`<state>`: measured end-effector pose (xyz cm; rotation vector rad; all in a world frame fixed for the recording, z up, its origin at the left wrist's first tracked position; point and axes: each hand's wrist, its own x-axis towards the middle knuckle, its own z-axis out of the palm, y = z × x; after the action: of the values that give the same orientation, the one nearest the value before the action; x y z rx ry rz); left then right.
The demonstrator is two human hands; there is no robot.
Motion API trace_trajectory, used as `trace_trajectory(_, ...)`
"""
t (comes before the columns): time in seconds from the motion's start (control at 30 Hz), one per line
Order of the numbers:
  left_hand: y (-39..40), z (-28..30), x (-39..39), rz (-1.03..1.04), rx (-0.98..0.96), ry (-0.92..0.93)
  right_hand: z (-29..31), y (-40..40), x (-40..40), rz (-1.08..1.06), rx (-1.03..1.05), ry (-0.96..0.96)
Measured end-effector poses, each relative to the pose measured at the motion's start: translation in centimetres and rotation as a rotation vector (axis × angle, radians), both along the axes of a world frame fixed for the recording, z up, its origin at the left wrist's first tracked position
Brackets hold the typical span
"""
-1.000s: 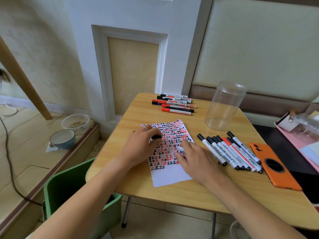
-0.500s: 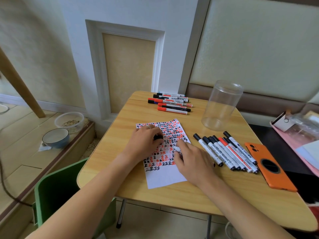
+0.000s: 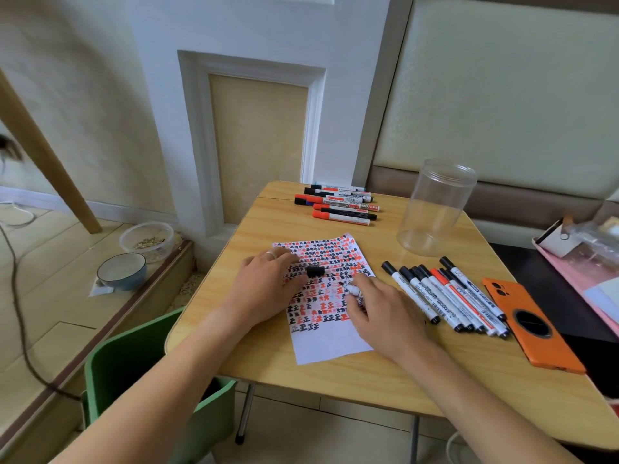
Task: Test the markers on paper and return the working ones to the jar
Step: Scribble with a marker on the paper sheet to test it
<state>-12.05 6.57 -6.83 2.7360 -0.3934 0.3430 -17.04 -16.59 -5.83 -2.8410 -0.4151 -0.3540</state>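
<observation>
Head view looks down on a light wooden desk (image 3: 335, 380) where the right hand (image 3: 385, 316) has its grip closed round an uncapped white-barrelled marker (image 3: 351, 289), the dark tip poking out past the fingers and meeting the white sheet of paper covered in red and black test marks (image 3: 328, 346) near its right edge. The left hand (image 3: 264, 293) lies on the sheet's left part, and the black marker cap (image 3: 315, 272) sits at its fingertips; whether the fingers pinch the cap or only touch it, I cannot tell. Right of the paper lies a row of capped white markers with black and red caps (image 3: 445, 296), just beside an orange phone (image 3: 532, 326). The clear plastic jar (image 3: 435, 209) stands upright beyond that row, with no markers in it, and a second cluster of red and black markers (image 3: 338, 204) lies at the far edge. Compared with half a second ago, the cap now shows clear of the left hand's fingers where it was mostly tucked under them, and the marker's tip sits a little further out from the right hand.
</observation>
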Motion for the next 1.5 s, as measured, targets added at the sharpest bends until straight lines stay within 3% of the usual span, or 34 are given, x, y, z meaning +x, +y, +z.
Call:
trace_trajectory(0.2,1.2,-0.7,-1.5,-0.036,0.078,0.134,1.1,-1.0,0.1,0.047,0.312,0.016)
trace_trajectory(0.33,1.2,-0.8,-1.7,-0.044,0.081,0.150,2.6,-0.8,-0.2,0.107,0.644,0.050)
trace_trajectory(0.57,1.3,-1.0,-1.7,-0.053,0.118,0.173,2.5,-0.2,-0.6,0.147,1.378,0.510)
trace_trajectory(0.67,1.3,-0.9,-1.7,-0.050,0.123,0.183,2.2,-0.3,-0.4,0.159,1.531,0.606)
trace_trajectory(0.97,0.7,-0.8,-1.2,-0.030,0.137,0.214,1.5,1.2,-1.0,0.126,1.191,0.467)
trace_trajectory(1.5,0.1,-0.4,-1.4,-0.035,0.151,0.251,-0.5,2.2,-1.1,-0.038,0.940,0.305)
